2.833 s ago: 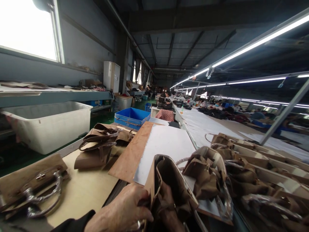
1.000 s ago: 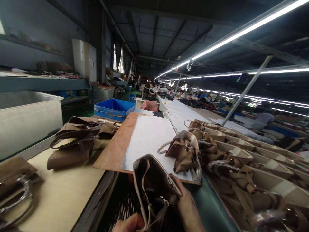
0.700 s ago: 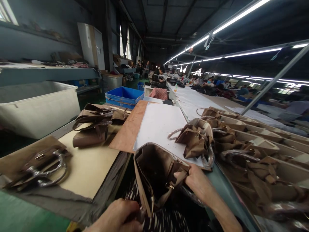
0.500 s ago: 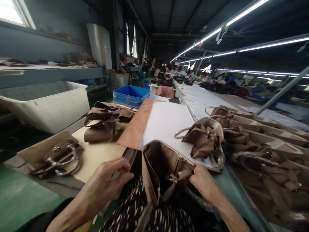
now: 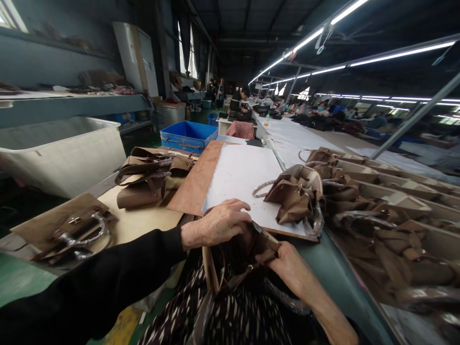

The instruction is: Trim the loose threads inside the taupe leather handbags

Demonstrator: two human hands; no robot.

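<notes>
A brown handbag (image 5: 256, 245) stands open on my lap, its mouth tipped up toward me. My right hand (image 5: 287, 263) grips its right rim, thumb on the inside. At the far rim, my left hand (image 5: 224, 223) is closed with bent fingers on the edge, covering part of the opening. A small gold-coloured clasp shows inside the near part of the bag. Clear plastic wraps the handle (image 5: 287, 299) that hangs below my right wrist. Under the bag lies patterned dark cloth (image 5: 247, 321) over my legs.
Brown bags (image 5: 296, 191) crowd the table to the right, many with plastic-wrapped handles. A white sheet (image 5: 244, 172) lies on a board ahead. Left are a flat bag (image 5: 68, 225), stacked bags (image 5: 143, 177), a blue crate (image 5: 189, 136) and a pale tub (image 5: 68, 158). People are far back.
My left hand has moved up and right from beside the bag onto its far rim. My right hand keeps its hold. The view has shifted slightly.
</notes>
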